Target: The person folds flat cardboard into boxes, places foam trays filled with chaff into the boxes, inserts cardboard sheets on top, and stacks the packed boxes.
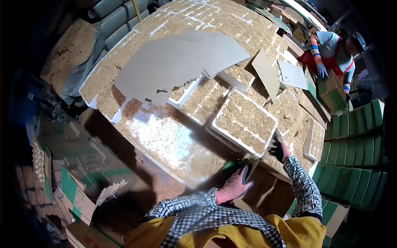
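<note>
The tray [247, 120], filled with straw-like material, sits tilted on the table near the open box [269, 188]. The right hand [279, 149] is at its side; whether it grips, I cannot tell. The left hand [235, 186], thumb and fingers apart, is at the box.

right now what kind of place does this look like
Probably a packing workshop or warehouse: straw-like material fills white-edged trays, green boxes stand stacked at the right, and a co-worker handles an open carton.
</note>
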